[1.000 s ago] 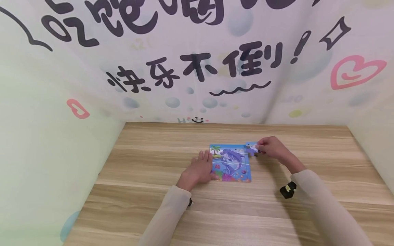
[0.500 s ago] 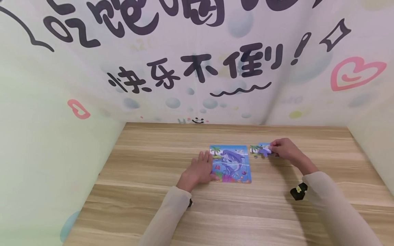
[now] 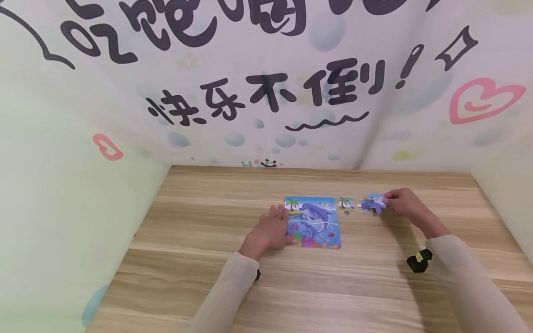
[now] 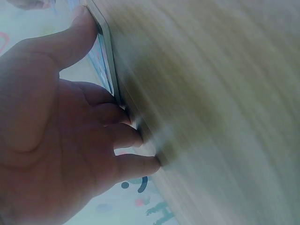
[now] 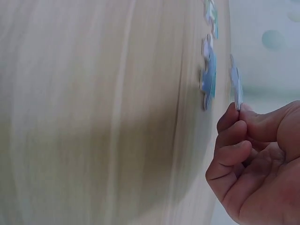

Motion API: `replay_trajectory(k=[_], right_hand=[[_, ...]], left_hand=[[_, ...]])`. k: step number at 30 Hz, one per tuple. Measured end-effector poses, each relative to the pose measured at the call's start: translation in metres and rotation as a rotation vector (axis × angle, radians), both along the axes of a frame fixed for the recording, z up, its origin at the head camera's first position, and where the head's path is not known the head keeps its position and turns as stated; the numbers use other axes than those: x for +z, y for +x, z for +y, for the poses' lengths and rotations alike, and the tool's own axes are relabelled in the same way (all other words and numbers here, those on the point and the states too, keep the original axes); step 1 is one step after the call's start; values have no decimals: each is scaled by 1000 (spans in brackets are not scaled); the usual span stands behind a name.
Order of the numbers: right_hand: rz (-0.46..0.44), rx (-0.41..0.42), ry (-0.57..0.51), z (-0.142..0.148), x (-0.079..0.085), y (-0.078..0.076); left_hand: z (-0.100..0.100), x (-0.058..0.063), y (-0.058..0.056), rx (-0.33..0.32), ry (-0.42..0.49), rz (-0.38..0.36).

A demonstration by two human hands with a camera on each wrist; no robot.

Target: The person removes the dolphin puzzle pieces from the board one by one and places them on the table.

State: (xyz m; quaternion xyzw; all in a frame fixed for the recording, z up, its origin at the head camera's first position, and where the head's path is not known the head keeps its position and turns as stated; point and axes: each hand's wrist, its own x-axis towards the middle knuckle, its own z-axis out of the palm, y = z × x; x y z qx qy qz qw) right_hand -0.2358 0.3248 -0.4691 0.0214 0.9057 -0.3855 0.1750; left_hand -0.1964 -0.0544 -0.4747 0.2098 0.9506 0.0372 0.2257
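A square dolphin jigsaw puzzle [image 3: 312, 222] lies flat on the wooden table. My left hand [image 3: 270, 229] rests along its left edge with fingers extended, and the thumb [image 4: 79, 37] touches the board's near edge in the left wrist view. To the right of the board, my right hand [image 3: 404, 206] pinches a puzzle piece [image 5: 236, 84] between thumb and fingertips, raised off the table. Just left of and below it lies a purple-blue puzzle piece [image 5: 209, 77], partly covered in the head view. A palm-tree puzzle piece [image 3: 345, 203] lies between that one and the board.
The wooden table [image 3: 308, 286] runs back to a white printed curtain [image 3: 233, 138] with dark lettering. Pale side walls [image 3: 54, 208] stand at left and right. A black wrist strap device [image 3: 419, 260] hangs below the right sleeve.
My right hand has moved steadily rightward from the board's upper right corner with a piece in its fingers. The palm-tree piece and the purple-blue one now show on the table. The left hand stays put.
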Motion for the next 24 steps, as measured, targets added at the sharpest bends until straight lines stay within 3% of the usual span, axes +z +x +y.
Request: replay_trajectory(k=[7, 14, 20, 24], right_hand=[[80, -34, 67, 16, -3, 6], [97, -57, 97, 30, -8, 9], [68, -25, 108, 35, -9, 8], [95, 9, 172, 33, -9, 6]], left_hand=[[0, -1, 0, 6, 4, -5], [0, -2, -1, 5, 5, -7], [0, -2, -1, 8, 11, -9], [1, -2, -1, 14, 12, -10]])
